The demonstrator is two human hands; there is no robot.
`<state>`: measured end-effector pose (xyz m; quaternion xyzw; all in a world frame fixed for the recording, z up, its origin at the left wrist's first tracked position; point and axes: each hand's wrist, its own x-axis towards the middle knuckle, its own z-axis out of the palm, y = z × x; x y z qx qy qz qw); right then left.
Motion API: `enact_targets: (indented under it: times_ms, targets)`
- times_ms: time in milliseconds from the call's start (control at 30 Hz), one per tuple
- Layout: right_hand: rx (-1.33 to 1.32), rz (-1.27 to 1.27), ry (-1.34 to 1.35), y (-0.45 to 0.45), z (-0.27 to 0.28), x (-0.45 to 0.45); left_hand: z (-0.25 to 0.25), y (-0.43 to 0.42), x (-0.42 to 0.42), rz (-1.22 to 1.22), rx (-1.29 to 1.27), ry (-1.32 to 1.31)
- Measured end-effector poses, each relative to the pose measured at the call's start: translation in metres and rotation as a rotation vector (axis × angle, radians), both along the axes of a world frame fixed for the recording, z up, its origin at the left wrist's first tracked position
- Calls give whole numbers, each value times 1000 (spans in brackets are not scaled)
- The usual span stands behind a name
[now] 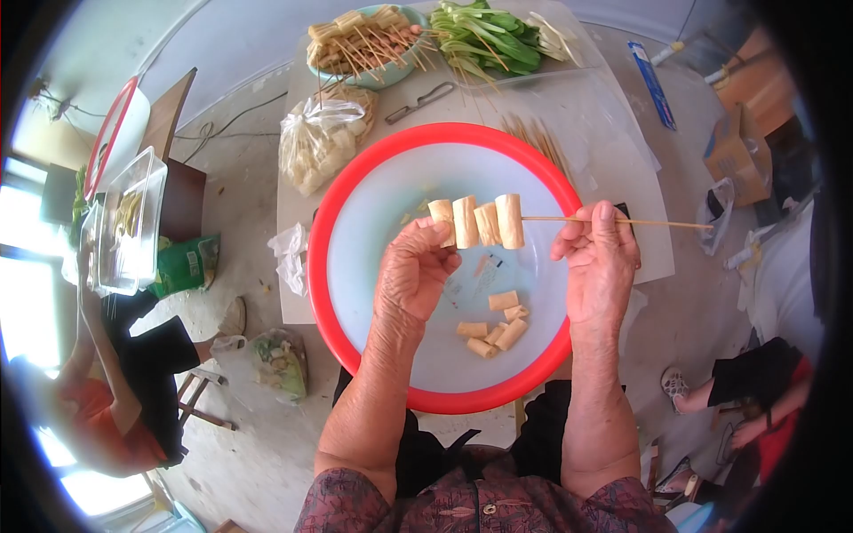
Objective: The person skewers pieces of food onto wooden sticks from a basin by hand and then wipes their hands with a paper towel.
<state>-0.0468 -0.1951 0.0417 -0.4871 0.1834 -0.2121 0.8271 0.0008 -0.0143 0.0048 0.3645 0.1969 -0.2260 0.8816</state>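
Note:
Over the basin, my right hand (597,253) pinches a thin bamboo skewer (671,224) between thumb and fingers. Several pale tofu-skin rolls (487,222) are threaded side by side at its left end. My left hand (416,262) is closed on the leftmost roll, thumb in front. Below the hands, a large white basin with a red rim (322,266) holds several loose tofu-skin rolls (505,330) at its lower right, plus small scraps partly hidden behind my left hand.
Behind the basin are a bowl of filled skewers (369,49), green leafy vegetables (484,40), a tied plastic bag (320,142), metal tongs (419,102) and loose bare skewers (540,142). A person with a clear tub (133,222) sits left; another person sits right.

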Motion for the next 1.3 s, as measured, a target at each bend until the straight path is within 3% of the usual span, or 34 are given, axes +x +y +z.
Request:
enact_targets:
  times_ms: [900,1067,1300]
  targets:
    - [97,54,1,18,-11,2,-3,17,-2,-22,49,-48]
    - [168,65,-5,30,-13,1,11,9,0,96,-100,-46]
    - [159,26,74,42,-9,1,9,5,0,143,-10,-197]
